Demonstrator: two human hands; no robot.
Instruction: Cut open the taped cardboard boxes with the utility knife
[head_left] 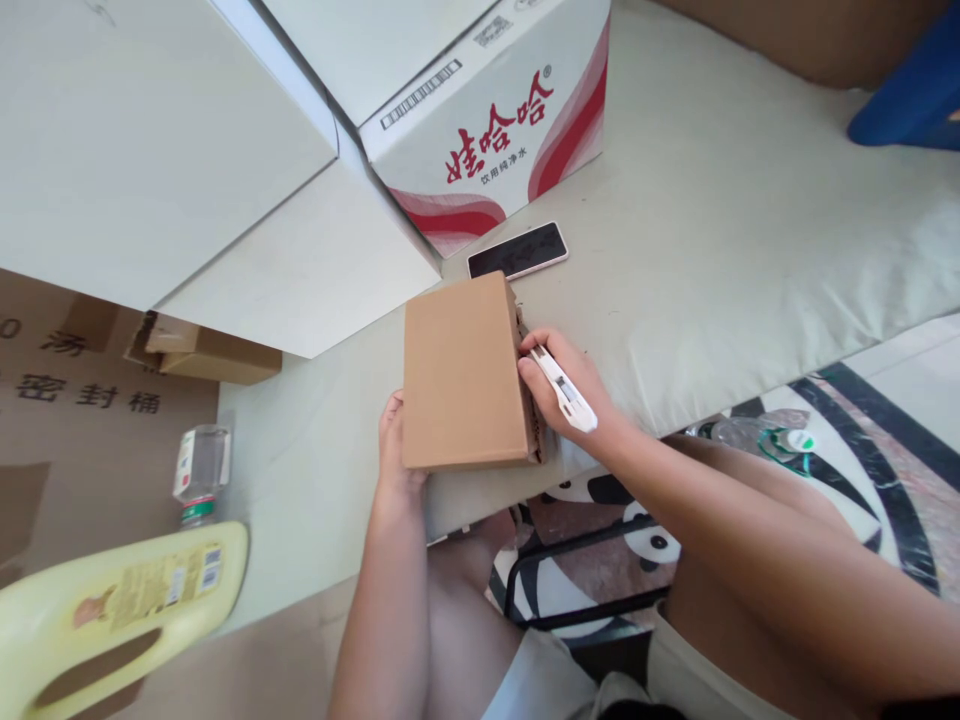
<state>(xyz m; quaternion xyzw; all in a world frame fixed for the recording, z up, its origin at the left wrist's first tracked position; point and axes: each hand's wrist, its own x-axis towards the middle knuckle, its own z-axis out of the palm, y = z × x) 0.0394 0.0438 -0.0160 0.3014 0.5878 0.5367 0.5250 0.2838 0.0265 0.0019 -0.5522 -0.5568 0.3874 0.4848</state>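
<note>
A small brown cardboard box (461, 370) lies flat on a pale mat. My left hand (395, 445) presses against its near left edge, fingers partly hidden under the box. My right hand (574, 385) grips a white utility knife (564, 390), its front end at the box's right side edge. Whether a blade is out cannot be seen.
A black phone (517, 250) lies just beyond the box. Behind it stands a white carton with red lettering (495, 130), with large white boxes (150, 150) to the left. A yellow jug (112, 610) and a clear bottle (201, 470) lie near left. A patterned floor (862, 430) shows at right.
</note>
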